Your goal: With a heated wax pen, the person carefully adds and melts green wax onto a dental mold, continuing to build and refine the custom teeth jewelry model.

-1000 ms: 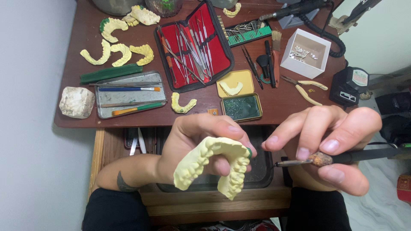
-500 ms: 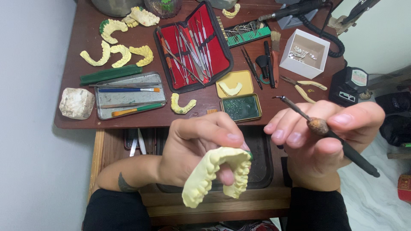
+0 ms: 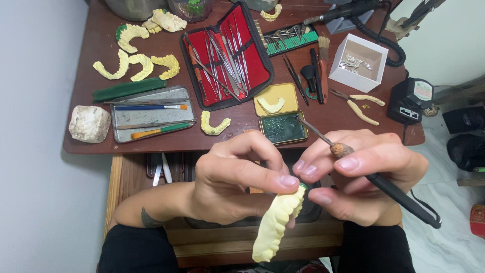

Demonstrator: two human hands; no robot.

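The left hand [image 3: 235, 177] is closed around a pale yellow dental cast [image 3: 275, 225] — a matte, chalky arch of moulded teeth, seen edge-on and running down and away from the fingertips. The thumb lies across its upper end and the curled fingers grip it from behind. A small spot of green shows at the top of the cast, right beside the thumbnail.

The right hand [image 3: 361, 177] is shut on a wax-carving tool [image 3: 376, 179]: a smooth black handle with a cord trailing off past the heel of the hand, a brown crusted collar pinched between thumb and forefinger, and a thin metal tip pointing up and away from the fingers. The lower fingertips of this hand touch the top of the cast.

Beyond the knuckles sits a dark wooden table [image 3: 96, 144]. Just past the tool's tip lies a small rectangular tin [image 3: 283, 127] of dark green wax with its yellow lid [image 3: 275, 98] open. Further off, a red-lined case [image 3: 227, 55] holds shiny steel instruments; a grey metal tray [image 3: 151, 114] holds brushes — and loose yellow casts [image 3: 134, 63] lie above it. A white square box [image 3: 358, 61] stands beyond the right hand.
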